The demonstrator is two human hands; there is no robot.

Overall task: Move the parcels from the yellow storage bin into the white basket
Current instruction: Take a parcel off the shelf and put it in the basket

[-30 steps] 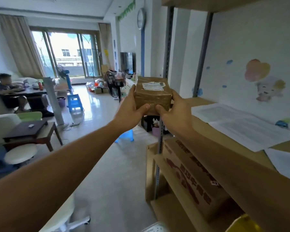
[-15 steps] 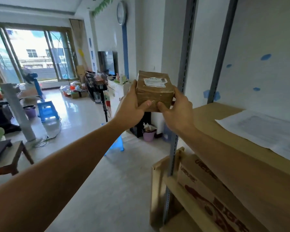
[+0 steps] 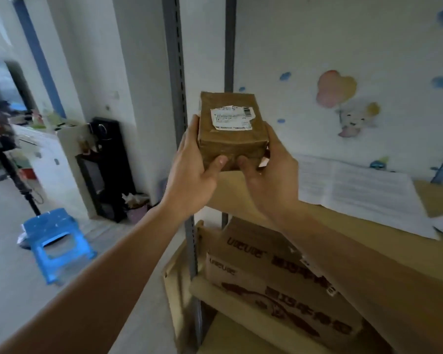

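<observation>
- Two bare forearms run in from the bottom of the frame, lower left & lower right, both reaching up twd centre.
- Left hand (image 3: 192,172) at centre, curled round the left side of the parcel (image 3: 230,129); thumb pressed on its near face, fingers hidden behind the box.
- Right hand (image 3: 269,175) just right of centre, gripping the parcel's right side the same way; thumb on the near face, almost touching the left thumb.
- Parcel: small brown taped box w/ a torn white label (image 3: 232,117) on top, held in the air at centre of frame, above the near-left corner of the shelf (image 3: 228,192). Not resting on anything.
- Lower right: printed cardboard boxes (image 3: 279,282) stacked on the lower level of the rack, under the right forearm.
- Right of centre: white sheets of paper (image 3: 356,190) lying flat on the brown shelf top, apart from the parcel.
- Lower left: blue plastic stool (image 3: 54,241) on the pale floor.
- Centre, behind the hands: grey metal rack posts (image 3: 174,60) running up to the top edge.
- Left of centre: black stand (image 3: 108,164) against the white wall, small bin (image 3: 136,210) beside it.
- Upper right: wall w/ a cartoon sticker of balloons (image 3: 336,88) & blue dots.
- Far left: blurred, can't tell what is there.
</observation>
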